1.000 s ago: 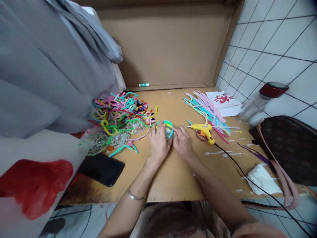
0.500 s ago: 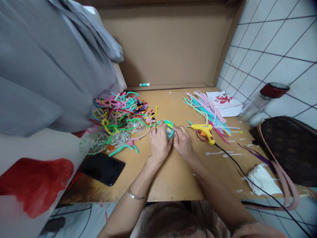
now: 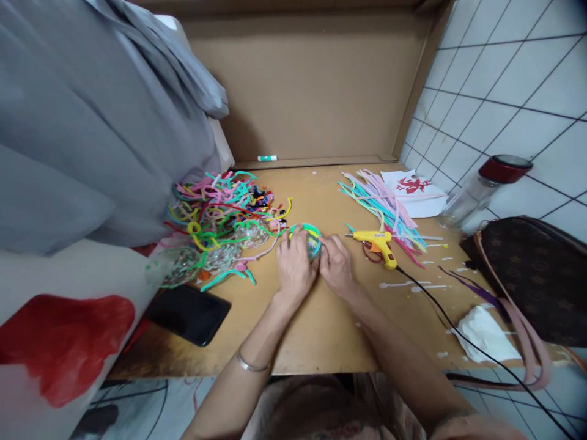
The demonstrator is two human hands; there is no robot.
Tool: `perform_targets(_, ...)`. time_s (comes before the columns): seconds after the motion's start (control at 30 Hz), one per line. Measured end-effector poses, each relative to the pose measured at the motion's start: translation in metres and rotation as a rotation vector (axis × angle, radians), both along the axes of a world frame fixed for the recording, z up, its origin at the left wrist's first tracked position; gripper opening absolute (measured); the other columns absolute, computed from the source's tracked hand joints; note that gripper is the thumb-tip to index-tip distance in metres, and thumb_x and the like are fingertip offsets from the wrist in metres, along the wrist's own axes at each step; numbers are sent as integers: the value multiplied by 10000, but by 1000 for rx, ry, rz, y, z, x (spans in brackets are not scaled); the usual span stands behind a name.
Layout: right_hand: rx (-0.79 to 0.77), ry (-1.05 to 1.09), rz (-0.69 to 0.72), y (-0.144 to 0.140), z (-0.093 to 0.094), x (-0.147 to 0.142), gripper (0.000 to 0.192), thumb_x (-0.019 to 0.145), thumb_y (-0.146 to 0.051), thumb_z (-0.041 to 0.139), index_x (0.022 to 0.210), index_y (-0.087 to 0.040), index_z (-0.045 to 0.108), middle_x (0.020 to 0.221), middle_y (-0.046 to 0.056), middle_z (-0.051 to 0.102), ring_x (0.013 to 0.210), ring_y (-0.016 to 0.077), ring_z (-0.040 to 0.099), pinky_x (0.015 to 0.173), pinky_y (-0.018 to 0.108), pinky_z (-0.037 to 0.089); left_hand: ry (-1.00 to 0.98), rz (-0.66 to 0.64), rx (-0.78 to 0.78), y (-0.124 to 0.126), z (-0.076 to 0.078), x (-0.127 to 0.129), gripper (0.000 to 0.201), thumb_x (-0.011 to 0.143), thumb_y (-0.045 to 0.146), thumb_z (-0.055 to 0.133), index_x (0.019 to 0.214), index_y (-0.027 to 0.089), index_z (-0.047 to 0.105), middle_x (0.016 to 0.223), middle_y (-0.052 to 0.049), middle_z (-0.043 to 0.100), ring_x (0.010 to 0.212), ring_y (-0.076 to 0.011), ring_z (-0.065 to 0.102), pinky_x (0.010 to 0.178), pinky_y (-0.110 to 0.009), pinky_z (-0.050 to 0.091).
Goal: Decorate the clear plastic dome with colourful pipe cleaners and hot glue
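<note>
your left hand (image 3: 295, 267) and right hand (image 3: 337, 267) are both clamped on the small ball (image 3: 312, 242) at surface centre; green stem partly wrapped; loose pile (image 3: 220, 214) at 9 o'clock unused.

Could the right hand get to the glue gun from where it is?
Probably yes: the right hand lies just beside the glue gun, bare table between, though it now holds the ball.
</note>
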State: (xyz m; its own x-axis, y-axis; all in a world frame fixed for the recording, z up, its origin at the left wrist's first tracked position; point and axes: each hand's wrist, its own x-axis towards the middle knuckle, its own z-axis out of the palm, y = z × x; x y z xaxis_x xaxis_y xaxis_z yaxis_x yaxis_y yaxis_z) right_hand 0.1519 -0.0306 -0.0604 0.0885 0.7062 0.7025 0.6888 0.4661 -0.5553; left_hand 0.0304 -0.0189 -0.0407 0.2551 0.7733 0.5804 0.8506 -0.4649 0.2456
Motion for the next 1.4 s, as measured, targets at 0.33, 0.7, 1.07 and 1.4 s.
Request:
perform_targets(0.33,-15,-39,-25,-1,0,1,321,859,-75,363,1043,-187,602,882,88,596,849,221,583,775,351,512,12,-9,6,-1,2,1,473,835,274,588,1274,119,507,1392,-186,544,1303,-386,470,1017,-512,447)
perform_targets(0.7,-6,-18,-29,-1,1,-1,314,857,-72,369,1037,-188,598,883,85,593,845,217,585,776,351,516,70,14,-13,-2,5,3,428,845,295,595,1240,137,555,1409,-176,532,1301,-383,467,1011,-515,444)
perform_targets(1.07,-7,-3,-7,-1,-2,1,382,809,-29,367,1072,-177,601,901,87,594,860,216,586,774,347,514,107,26,-37,-5,10,4,444,861,285,573,1283,147,550,1413,-165,534,1292,-401,471,981,-524,465)
perform_targets(1.4,-29,4,-8,0,-5,1,437,757,-6,388,1093,-183,605,906,86,578,860,226,567,784,358,508,104,30,-4,-3,7,4,417,864,308,569,1254,160,576,1408,-158,541,1288,-385,483,974,-507,474)
